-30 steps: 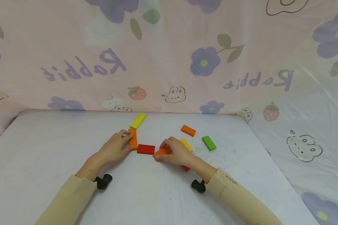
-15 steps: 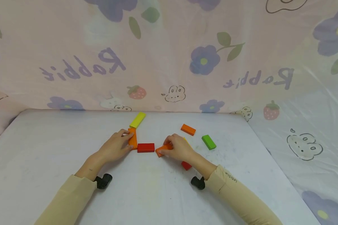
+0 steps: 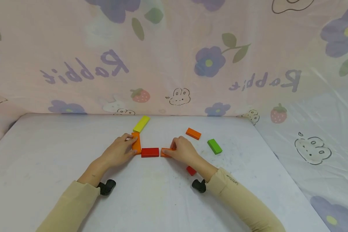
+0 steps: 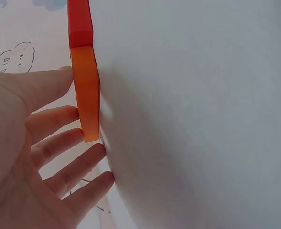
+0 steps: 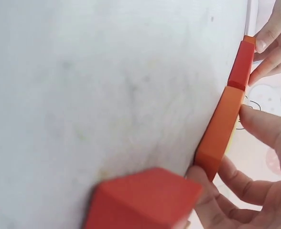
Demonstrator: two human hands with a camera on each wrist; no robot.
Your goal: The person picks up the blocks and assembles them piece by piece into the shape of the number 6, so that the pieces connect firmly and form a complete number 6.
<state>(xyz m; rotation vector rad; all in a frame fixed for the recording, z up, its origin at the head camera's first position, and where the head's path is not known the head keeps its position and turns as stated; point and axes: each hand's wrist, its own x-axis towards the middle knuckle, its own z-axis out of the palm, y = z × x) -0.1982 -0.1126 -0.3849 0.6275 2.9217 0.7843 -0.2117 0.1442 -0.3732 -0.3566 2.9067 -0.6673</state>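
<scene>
In the head view my left hand [image 3: 119, 150] holds a flat orange block [image 3: 136, 143] between thumb and fingers. Its near end meets the left end of a red block [image 3: 150, 152], which lies crosswise. My right hand [image 3: 187, 151] pinches another orange block [image 3: 165, 152], now in line with the red one; a narrow gap shows between them from above. Part of that block is covered by the fingers. The right wrist view shows the pinched orange block [image 5: 221, 129] resting on the tabletop. A yellow block [image 3: 141, 124] touches the far end of the left orange block.
A loose orange block [image 3: 193, 133] and a green block [image 3: 214, 146] lie to the right on the white table [image 3: 150, 199]. Another red block [image 3: 191, 170] sits partly under my right wrist. A patterned curtain [image 3: 162, 64] rises behind the table's far edge.
My right hand has shifted slightly away from me and turned its orange block from slanted to straight beside the red block. The red block moved slightly at first; the left hand stays put.
</scene>
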